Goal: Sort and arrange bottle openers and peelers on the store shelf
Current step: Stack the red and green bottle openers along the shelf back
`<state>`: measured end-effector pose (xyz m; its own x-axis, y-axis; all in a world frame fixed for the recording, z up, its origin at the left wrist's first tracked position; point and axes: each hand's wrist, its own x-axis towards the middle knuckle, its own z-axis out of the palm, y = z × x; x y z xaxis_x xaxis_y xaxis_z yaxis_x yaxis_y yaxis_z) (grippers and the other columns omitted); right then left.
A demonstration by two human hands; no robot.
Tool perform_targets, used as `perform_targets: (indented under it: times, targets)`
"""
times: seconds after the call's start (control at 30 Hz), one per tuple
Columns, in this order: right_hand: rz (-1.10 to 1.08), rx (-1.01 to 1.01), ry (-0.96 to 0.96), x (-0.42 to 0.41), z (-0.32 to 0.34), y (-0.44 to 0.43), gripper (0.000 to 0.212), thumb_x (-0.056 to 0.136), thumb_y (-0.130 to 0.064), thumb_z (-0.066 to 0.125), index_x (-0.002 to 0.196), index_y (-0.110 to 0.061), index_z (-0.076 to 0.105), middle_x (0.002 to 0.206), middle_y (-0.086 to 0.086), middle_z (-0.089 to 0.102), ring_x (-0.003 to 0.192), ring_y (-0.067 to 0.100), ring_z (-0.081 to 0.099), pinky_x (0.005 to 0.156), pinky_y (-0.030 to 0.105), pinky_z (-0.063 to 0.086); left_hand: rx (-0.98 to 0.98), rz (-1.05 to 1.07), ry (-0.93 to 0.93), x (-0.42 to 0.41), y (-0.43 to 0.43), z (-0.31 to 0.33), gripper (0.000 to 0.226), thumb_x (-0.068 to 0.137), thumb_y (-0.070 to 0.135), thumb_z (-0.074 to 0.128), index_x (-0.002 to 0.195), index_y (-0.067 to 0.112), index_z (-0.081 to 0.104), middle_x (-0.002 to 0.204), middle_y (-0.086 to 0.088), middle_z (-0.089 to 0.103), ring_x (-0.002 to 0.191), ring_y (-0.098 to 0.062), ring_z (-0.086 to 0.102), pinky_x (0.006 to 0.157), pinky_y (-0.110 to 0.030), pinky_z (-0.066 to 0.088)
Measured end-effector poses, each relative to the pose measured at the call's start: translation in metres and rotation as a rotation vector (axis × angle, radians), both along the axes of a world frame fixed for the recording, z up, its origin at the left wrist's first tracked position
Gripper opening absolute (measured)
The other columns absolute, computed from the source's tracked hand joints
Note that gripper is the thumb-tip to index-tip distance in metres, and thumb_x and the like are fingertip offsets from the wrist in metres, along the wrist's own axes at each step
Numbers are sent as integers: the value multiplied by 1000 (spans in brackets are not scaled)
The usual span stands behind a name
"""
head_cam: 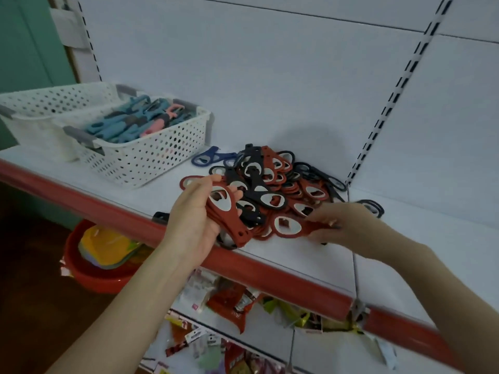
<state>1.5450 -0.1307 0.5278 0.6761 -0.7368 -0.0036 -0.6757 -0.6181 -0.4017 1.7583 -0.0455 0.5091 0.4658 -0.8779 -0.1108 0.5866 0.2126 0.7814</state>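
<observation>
A heap of flat red and black bottle openers (272,184) lies on the white shelf (405,238), near its front edge. My left hand (194,211) grips a stack of red bottle openers (229,222), held just left of the heap. My right hand (343,225) pinches the handle of a single red opener (289,227) at the heap's near side. One blue opener (208,156) lies apart behind the heap. To the left, a white perforated basket (151,155) holds blue, grey and pink peelers (129,122).
A second white basket (40,103) stands behind the first at the far left. The shelf has a red front rail (270,271). Below it are packaged goods (229,306) on a lower shelf and a red tub (94,276) on the floor.
</observation>
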Motion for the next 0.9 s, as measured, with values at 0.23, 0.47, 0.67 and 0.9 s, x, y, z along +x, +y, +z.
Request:
perform_targets:
  times: [0.23, 0.47, 0.67, 0.9]
  targets:
    - [-333, 142, -467, 35, 4, 50, 10, 79, -34, 69, 82, -25, 67, 76, -2, 70, 75, 17, 66, 72, 34, 54, -26, -165, -50, -27, -19, 1, 23, 99, 24, 39, 99, 17, 60, 90, -7, 68, 76, -16, 68, 67, -32, 55]
    - [-378, 303, -574, 55, -4, 55, 18, 85, -25, 64, 95, -10, 65, 79, 9, 71, 69, 18, 69, 62, 26, 57, -93, -284, -92, -36, -27, 4, 15, 97, 22, 43, 97, 18, 58, 81, -3, 62, 78, -17, 60, 80, -39, 48]
    - [-304, 62, -422, 50, 1, 21, 14, 89, -25, 60, 95, -17, 69, 88, 1, 69, 82, 15, 64, 74, 26, 51, -76, -200, -161, -19, -34, 2, 23, 97, 5, 39, 103, 16, 58, 82, -9, 66, 81, -18, 67, 68, -30, 57]
    - [-452, -167, 78, 17, -27, -55, 29, 89, -26, 57, 117, -20, 63, 114, 6, 63, 108, 27, 54, 88, 36, 46, -108, -157, -141, -9, -41, 6, 24, 97, 4, 39, 98, 17, 60, 85, -10, 65, 85, -21, 67, 57, -26, 54]
